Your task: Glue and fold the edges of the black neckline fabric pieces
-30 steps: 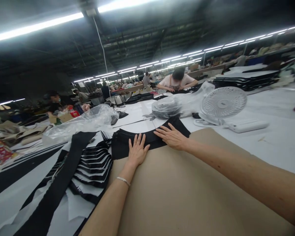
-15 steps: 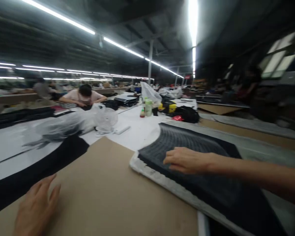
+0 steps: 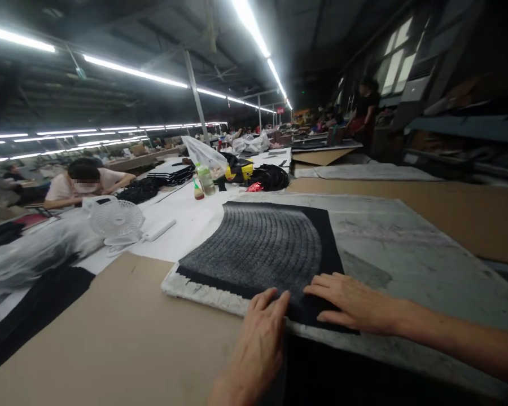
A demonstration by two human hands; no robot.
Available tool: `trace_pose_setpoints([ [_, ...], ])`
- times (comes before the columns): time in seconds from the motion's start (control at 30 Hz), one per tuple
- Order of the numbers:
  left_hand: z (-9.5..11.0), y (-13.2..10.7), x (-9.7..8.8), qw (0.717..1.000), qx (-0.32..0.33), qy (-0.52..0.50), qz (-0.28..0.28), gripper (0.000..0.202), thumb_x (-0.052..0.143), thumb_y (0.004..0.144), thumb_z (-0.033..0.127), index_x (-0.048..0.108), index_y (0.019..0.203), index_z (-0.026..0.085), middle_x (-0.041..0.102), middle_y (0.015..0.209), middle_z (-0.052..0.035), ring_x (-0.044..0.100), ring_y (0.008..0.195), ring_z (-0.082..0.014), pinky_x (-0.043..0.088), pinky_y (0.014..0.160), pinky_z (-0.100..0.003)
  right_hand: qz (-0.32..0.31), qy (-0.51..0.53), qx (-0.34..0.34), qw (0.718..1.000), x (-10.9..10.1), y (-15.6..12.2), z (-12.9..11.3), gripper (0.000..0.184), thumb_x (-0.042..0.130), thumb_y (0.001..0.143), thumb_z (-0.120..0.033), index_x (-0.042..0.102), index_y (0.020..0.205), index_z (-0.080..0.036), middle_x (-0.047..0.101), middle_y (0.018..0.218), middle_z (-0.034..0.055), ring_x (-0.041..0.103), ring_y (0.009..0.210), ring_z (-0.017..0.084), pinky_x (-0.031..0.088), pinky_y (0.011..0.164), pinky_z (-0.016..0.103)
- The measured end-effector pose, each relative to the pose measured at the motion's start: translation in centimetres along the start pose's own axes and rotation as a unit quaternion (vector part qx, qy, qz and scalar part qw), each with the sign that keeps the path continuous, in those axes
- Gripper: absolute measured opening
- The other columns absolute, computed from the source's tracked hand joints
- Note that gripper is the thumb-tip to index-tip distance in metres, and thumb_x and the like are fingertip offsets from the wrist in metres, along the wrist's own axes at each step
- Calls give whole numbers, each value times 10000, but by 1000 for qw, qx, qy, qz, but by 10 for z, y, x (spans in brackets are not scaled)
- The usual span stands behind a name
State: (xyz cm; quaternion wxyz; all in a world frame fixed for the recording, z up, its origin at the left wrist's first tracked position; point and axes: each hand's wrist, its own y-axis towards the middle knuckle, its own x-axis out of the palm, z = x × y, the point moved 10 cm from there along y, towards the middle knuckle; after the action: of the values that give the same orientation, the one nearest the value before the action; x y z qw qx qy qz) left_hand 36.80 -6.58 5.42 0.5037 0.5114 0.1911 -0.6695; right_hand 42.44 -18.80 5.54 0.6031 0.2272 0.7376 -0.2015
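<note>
White workshop bench: one fanned black stack, laid on a pale board.
We enter the fanning as seemingly done, greyish bands lying in curved rows; as to what is left, we see no piece parted from the fan and cannot tell the count. Right hand: fingers extended, loosely spread, at the near right corner. Left hand: at the near edge, grip or none, we cannot tell.
</note>
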Motion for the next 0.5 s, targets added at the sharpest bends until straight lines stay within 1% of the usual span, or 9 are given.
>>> trace_pose_setpoints([
  [0.1,4,3,24,1000,-16,7,-20,580,340,855,41,380,1423,152,567,1340,-95,385,1338,-249,357,1103,-460,25,-19,-7,999,7,-1,3,295,632,867,-275,586,1154,-222,589,1034,65,569,930,259,457,799,396],
  [0.2,0,0,37,999,-32,11,-25,603,357,847,41,352,1436,170,557,1359,-71,376,1345,-260,334,1113,-481,53,-43,-23,997,10,1,4,211,640,851,-227,598,1056,-202,587,990,59,573,893,248,465,768,377],
  [0.27,-2,-2,41,999,-45,11,-20,594,356,857,48,348,1437,175,546,1374,-60,375,1343,-260,330,1110,-487,75,-58,-41,995,11,3,5,148,620,847,-185,596,993,-187,587,942,54,576,854,242,462,740,366],
  [0.37,-3,-4,42,998,-65,13,-4,562,338,880,58,358,1430,176,557,1360,-62,371,1343,-259,339,1091,-492,95,-60,-66,991,15,6,8,94,544,859,-121,595,921,-171,588,885,56,576,806,229,450,705,346],
  [0.5,2,-2,42,997,-77,19,-2,546,339,878,66,378,1416,154,581,1328,-82,372,1338,-272,343,1070,-495,113,-26,-93,989,15,8,9,198,420,888,-91,594,839,-174,583,827,55,567,738,194,432,650,306],
])
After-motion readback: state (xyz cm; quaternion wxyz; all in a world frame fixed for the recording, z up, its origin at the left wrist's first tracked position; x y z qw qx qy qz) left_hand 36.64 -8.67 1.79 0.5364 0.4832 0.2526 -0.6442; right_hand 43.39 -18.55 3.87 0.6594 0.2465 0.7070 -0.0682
